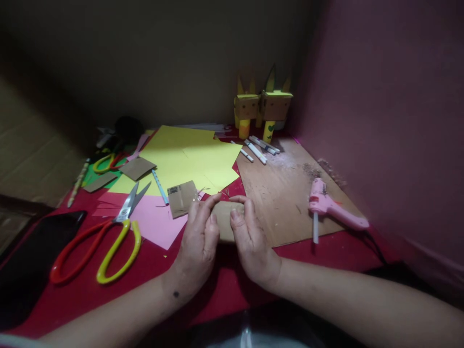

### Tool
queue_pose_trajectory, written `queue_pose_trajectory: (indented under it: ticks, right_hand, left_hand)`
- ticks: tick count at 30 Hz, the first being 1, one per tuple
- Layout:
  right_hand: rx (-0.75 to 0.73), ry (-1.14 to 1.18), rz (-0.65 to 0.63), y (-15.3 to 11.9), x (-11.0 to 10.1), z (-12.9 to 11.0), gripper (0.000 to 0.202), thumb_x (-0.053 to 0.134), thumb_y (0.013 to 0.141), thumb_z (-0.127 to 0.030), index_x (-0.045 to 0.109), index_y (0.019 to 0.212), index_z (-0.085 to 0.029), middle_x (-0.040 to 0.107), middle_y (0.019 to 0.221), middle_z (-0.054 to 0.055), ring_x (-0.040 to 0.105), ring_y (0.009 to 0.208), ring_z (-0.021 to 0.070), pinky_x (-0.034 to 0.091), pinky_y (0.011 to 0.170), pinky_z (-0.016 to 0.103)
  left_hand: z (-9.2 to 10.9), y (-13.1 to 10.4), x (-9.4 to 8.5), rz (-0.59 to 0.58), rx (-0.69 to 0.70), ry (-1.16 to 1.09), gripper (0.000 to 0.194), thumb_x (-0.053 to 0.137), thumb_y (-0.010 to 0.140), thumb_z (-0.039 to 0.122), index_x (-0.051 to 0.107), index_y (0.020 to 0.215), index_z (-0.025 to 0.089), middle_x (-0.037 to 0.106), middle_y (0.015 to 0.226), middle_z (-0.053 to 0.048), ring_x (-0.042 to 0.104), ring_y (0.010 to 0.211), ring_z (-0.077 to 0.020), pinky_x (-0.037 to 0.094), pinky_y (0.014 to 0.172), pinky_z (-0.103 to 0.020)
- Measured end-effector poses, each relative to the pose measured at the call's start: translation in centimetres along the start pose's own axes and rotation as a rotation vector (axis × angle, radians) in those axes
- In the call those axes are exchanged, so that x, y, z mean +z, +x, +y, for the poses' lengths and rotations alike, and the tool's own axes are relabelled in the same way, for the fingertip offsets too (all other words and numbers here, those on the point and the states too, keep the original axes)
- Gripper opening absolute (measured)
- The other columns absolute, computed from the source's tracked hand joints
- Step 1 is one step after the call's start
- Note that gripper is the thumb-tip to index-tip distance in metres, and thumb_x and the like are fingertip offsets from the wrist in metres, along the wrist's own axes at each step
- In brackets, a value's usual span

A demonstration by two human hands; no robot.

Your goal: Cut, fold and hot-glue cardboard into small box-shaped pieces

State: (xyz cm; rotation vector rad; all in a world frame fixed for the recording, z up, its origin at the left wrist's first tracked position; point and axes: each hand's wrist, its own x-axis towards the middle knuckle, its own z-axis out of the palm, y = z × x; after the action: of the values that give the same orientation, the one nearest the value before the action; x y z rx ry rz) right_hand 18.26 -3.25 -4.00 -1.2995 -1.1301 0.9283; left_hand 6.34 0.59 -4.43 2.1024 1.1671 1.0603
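Observation:
A small brown cardboard piece [224, 223] is held between both hands near the front middle of the red table. My left hand [198, 241] grips its left side, with thumb and fingers closed on it. On the right side, my right hand [253, 241] holds it the same way, its thumb resting on the upper face. Just left of the hands lies a cardboard square [181, 198] with dark print. Open scissors [123, 212] with one red and one yellow handle rest farther left, partly over pink paper [159, 222].
Yellow sheets [184, 154] lie behind the hands. On the right, a pink glue gun [326, 205] rests on a cardboard sheet [275, 203], with several markers [256, 151]. Two cardboard figures [277, 104] stand at the back. A black phone [47, 251] lies left.

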Motion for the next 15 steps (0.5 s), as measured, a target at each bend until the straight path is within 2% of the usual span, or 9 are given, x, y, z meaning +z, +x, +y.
queue_pose_trajectory:
  ticks: [8,12,15]
  right_hand:
    - [-0.019,-0.001,-0.035,0.1,-0.3,0.1,0.025,0.035,0.097,-0.037,0.042,0.115,-0.022,0.056,0.111,0.009,0.057,0.099,0.0214,0.046,0.089,0.04]
    - [-0.062,-0.014,-0.042,0.2,-0.6,0.2,0.02,0.036,0.097,-0.033,0.043,0.112,-0.023,0.057,0.107,0.006,0.058,0.099,0.0198,0.046,0.089,0.037]
    - [-0.085,-0.004,-0.073,0.5,-0.9,0.5,0.021,0.036,0.098,-0.035,0.044,0.113,-0.022,0.058,0.106,0.005,0.057,0.1,0.0196,0.045,0.09,0.036]
  left_hand:
    - [-0.2,0.3,-0.4,-0.06,-0.035,-0.04,0.043,0.032,0.096,0.032,0.051,0.131,0.015,0.055,0.116,-0.01,0.051,0.117,-0.0232,0.038,0.108,-0.043]
    - [-0.1,0.7,-1.4,-0.138,-0.066,-0.1,0.04,0.037,0.095,0.037,0.054,0.128,0.022,0.056,0.119,-0.007,0.048,0.124,-0.0254,0.035,0.11,-0.045]
    - [0.0,1.1,-2.6,-0.238,-0.108,-0.187,0.043,0.051,0.087,0.045,0.057,0.125,0.024,0.054,0.118,-0.007,0.054,0.114,-0.0267,0.047,0.099,-0.042]
